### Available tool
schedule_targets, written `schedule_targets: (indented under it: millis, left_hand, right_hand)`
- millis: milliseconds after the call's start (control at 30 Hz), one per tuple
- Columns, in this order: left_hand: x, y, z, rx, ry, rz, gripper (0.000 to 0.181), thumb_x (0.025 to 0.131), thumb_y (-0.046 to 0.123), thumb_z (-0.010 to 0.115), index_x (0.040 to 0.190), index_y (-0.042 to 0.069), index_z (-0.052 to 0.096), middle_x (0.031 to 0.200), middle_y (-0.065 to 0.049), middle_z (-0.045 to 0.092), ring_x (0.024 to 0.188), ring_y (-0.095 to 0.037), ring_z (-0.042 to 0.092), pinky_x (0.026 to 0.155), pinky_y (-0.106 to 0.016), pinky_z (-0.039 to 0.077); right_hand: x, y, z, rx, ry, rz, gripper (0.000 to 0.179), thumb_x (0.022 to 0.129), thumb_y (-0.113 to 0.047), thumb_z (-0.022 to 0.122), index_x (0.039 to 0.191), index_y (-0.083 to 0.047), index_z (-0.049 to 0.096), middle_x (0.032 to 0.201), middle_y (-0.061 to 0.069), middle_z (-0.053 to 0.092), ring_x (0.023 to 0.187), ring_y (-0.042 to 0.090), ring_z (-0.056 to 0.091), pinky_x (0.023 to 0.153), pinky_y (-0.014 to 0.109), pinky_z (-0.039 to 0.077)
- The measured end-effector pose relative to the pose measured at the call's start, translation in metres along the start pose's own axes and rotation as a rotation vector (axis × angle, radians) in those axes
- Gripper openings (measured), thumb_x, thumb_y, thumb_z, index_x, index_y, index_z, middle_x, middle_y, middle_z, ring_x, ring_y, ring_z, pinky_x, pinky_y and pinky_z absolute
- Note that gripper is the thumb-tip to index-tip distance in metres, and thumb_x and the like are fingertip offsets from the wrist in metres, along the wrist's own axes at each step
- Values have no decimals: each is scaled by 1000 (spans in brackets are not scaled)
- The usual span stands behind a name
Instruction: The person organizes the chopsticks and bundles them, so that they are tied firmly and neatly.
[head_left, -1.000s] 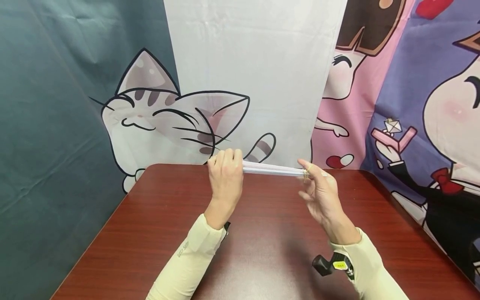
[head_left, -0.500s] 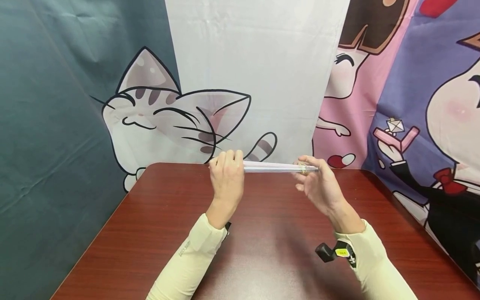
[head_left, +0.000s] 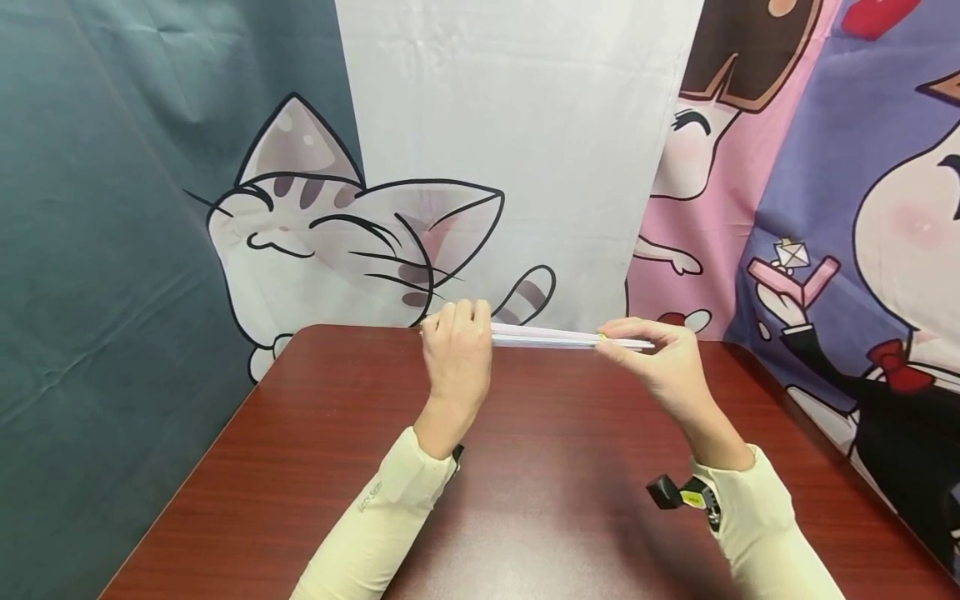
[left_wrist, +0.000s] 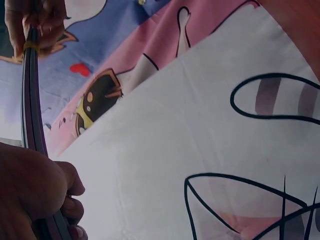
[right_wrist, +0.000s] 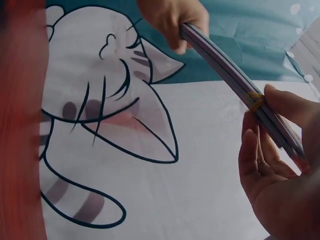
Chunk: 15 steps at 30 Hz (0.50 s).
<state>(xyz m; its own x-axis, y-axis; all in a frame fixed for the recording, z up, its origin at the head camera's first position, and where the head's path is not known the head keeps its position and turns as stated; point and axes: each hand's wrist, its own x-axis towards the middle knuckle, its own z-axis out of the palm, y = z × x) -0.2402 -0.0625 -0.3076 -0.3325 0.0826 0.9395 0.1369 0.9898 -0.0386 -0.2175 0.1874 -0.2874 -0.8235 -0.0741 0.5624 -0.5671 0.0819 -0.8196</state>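
Observation:
A bundle of long thin pale strips (head_left: 543, 335) is held level above the table in the head view. My left hand (head_left: 457, 350) grips its left end in a fist; in the left wrist view the fingers (left_wrist: 72, 207) wrap round it. A yellow rubber band (right_wrist: 256, 101) circles the bundle near its right end. My right hand (head_left: 663, 358) pinches at this band, thumb on one side and fingertips on the other, as the right wrist view shows. The loose strip ends stick out past the band into the space between thumb and fingers.
A dark red wooden table (head_left: 517, 467) lies under both hands. Behind it hangs a cloth backdrop (head_left: 510, 108) with a cartoon cat and figures. A black wrist camera (head_left: 663, 492) is strapped to the right wrist.
The right hand's spread, moving fingers have come together at the rubber band, and its wrist has shifted slightly right. The band now sits flat on the bundle. The left hand keeps its grip.

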Motion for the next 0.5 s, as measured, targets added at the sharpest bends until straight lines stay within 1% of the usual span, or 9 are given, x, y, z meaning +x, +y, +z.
schedule_targets:
  millis: [100, 200, 267, 333, 433, 500]
  left_hand:
    - [1, 3, -2, 6, -6, 2, 20, 89, 3, 55, 72, 11, 50, 69, -5, 49, 70, -23, 52, 69, -35, 37]
    - [0, 7, -3, 13, -11, 8, 19, 89, 4, 56, 72, 11, 51, 69, -5, 49, 70, -23, 53, 68, -35, 38]
    - [-1, 8, -3, 15, -19, 20, 18, 88, 4, 58, 73, 12, 51, 69, -4, 50, 70, -23, 53, 67, -35, 38]
    - [-2, 9, -2, 15, -25, 29, 18, 87, 4, 59, 73, 12, 52, 69, -4, 50, 70, -22, 53, 66, -34, 38]
    - [-3, 9, -1, 21, -38, 24, 18, 87, 3, 59, 73, 12, 51, 69, -4, 50, 70, -22, 53, 66, -34, 38]
    - [-3, 8, -1, 24, -40, 25, 18, 87, 3, 59, 73, 12, 51, 69, -4, 50, 69, -22, 53, 66, -34, 38]
  right_hand:
    - [-1, 0, 6, -39, 9, -19, 17, 76, 3, 81, 92, 2, 77, 94, 6, 74, 85, 13, 69, 67, 19, 54]
    - [-2, 1, 11, -66, 29, -18, 19, 75, 1, 83, 94, 2, 77, 93, 4, 75, 85, 12, 70, 67, 19, 54]
    - [-3, 1, 11, -90, 25, -27, 21, 75, 0, 83, 95, 3, 77, 93, 4, 75, 86, 12, 70, 68, 19, 54]
    - [-3, 1, 9, -86, 0, -59, 25, 74, 4, 83, 98, 4, 76, 97, 6, 75, 89, 12, 69, 68, 19, 54]
    - [-1, -1, -1, -57, -52, -120, 31, 71, 13, 80, 100, 10, 73, 101, 12, 72, 89, 15, 69, 69, 21, 56]
    - [0, -4, -8, -78, -87, -163, 32, 69, 18, 79, 99, 11, 72, 100, 14, 72, 87, 15, 68, 67, 22, 57]
